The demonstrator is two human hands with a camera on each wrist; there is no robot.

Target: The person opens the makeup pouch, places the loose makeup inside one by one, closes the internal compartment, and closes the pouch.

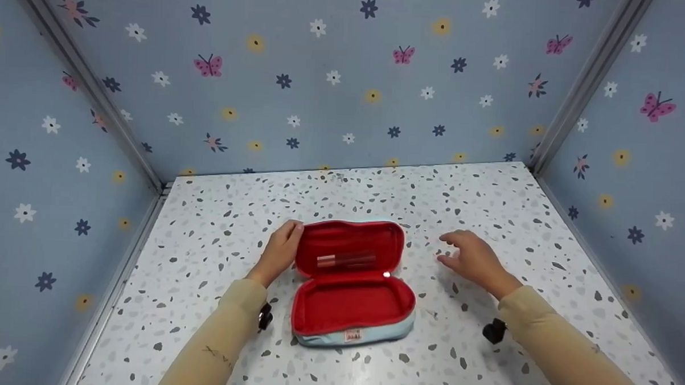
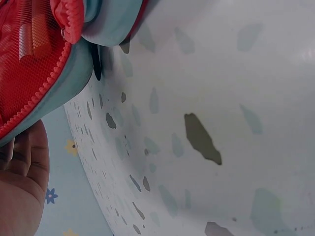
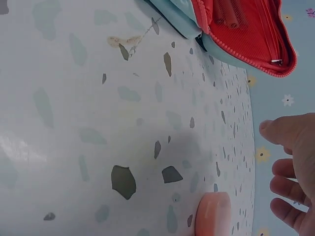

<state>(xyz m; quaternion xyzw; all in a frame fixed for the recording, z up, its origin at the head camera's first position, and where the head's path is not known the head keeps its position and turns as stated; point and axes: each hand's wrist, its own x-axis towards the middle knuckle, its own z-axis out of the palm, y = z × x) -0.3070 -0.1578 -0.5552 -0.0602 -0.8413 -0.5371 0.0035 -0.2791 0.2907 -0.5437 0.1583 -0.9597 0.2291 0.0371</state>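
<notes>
A pencil case (image 1: pixel 353 328), light blue outside and red inside, lies unzipped with its lid (image 1: pixel 349 238) raised at the back. Behind a mesh pocket in the lid is a slim reddish stick (image 1: pixel 347 260) with a pale end. My left hand (image 1: pixel 280 248) grips the left edge of the lid. The left wrist view has the fingers (image 2: pixel 37 152) against the case's blue outer side, their tips hidden. Apart from the case, to its right, my right hand (image 1: pixel 477 260) hovers with thumb and fingers spread and nothing between them. The lower compartment shows bare red lining.
A rounded peach-coloured object (image 3: pixel 212 215) shows at the bottom of the right wrist view; its kind cannot be told. The speckled white tabletop (image 1: pixel 234 206) is bordered by blue floral panels (image 1: pixel 345 101) at the back and both sides.
</notes>
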